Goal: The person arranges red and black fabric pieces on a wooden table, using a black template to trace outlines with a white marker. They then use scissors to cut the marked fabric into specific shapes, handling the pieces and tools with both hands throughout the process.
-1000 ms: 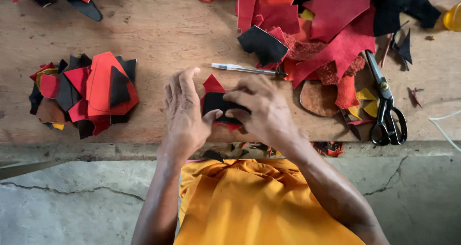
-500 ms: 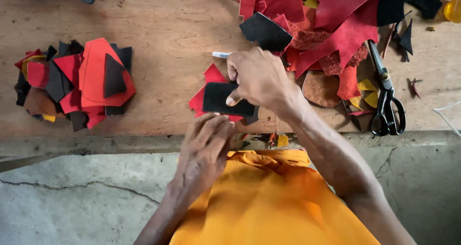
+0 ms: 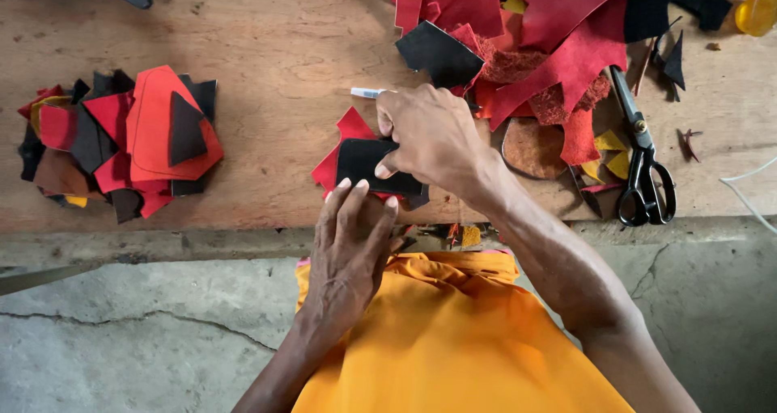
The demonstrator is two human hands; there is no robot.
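My right hand (image 3: 427,139) is closed around a white pen (image 3: 366,93) whose tip end sticks out to the left. It rests over a black leather piece (image 3: 362,160) lying on a red leather piece (image 3: 346,138) near the front edge of the wooden table (image 3: 275,49). My left hand (image 3: 353,237) lies flat just below, its fingertips touching the lower edge of the black piece. Both forearms reach up from an orange cloth (image 3: 453,340) over my lap.
A stack of cut red and black pieces (image 3: 129,142) sits at the left. A heap of red and black scraps (image 3: 550,33) fills the upper right, with black scissors (image 3: 643,166), a brown oval piece (image 3: 530,148) and a yellow bottle (image 3: 758,8) nearby. Cracked concrete floor (image 3: 121,332) lies below.
My left hand slid down off the pieces toward the table edge. My right hand moved up over the black piece and took hold of the pen.
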